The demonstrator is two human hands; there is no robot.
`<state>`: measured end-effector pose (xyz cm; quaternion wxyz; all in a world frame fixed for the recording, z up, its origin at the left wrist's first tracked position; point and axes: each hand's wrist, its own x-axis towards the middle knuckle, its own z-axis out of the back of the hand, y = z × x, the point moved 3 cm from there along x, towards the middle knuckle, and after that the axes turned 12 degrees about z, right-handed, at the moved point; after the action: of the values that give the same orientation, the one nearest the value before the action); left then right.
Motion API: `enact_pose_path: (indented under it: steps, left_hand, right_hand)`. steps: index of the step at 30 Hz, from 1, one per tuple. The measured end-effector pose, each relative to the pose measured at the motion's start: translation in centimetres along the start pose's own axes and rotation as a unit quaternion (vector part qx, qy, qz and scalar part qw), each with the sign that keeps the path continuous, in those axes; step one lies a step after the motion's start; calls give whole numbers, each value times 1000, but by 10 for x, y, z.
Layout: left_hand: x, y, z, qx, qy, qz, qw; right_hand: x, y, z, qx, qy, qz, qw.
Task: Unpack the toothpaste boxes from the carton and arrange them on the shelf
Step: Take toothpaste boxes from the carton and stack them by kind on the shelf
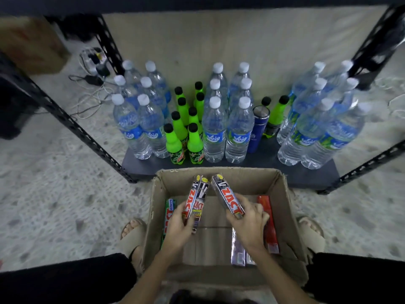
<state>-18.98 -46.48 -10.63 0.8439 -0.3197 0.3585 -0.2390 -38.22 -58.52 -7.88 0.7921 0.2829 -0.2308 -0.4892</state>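
Forearms at 6 o'clock reach into the carton [282, 194], open-topped on the floor between the person's sandalled feet, set just in front of the shelf's lowest board [306, 174], probably to keep the reach short.

Shelf at 12 o'clock: water bottles [213, 132] stand capped in three blocks, roughly 6 at 11 o'clock, 6 at 12, about 7 at 1 o'clock; the rear ones overlap, so the count is loose. Green soda bottles [174, 143]: 8 between the first two water blocks, 2 more at 1 o'clock beside 1 blue flask [256, 132]. The board's front strip looks bare, likely room for boxes.

Toothpaste boxes: left hand [177, 224] has its fingers wrapped round the lower ends of 2 Zact boxes [195, 199], held together and tilted up toward 12. Right hand [247, 220] clasps 1 Zact box [228, 197] by its lower end, tilted toward 11; held by the ends so they lift out lengthwise, I'd judge.

Left in the carton: 1 green box [168, 216] along the 9 o'clock wall, 1 red box [270, 229] at the 3 o'clock wall, 2 silver boxes [237, 249] at 5 o'clock, partly hidden by the right wrist. Unpacking is partway done.
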Motion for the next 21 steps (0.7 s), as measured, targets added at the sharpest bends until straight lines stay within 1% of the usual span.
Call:
enact_pose_path:
  steps: [3,5,8,10,15,19,21]
  left_hand:
    - [-16,-29,22,-42,-34,-50,997]
    - [-25,-48,35,-64,-43,-82,994]
    - [-40,-76,58,-86,-50,-125,987]
    - [-55,-97,75,-92,-57,-152,982]
    - [-93,-157,129,-103,-44,-200,973]
    - [-121,-207,174,-119,-26,-246,962]
    - [-136,-230,195,-111,-32,-272,955]
  right_hand:
    - [8,17,32,-13,-21,35,999]
    - [13,30,54,-16,-34,66,997]
    - [19,53,90,27,-56,101,993]
    - [22,70,117,32,-77,131,988]
    - [37,119,190,61,-107,202,972]
    - [46,165,256,51,-115,271,954]
    - [48,187,289,58,-123,299,944]
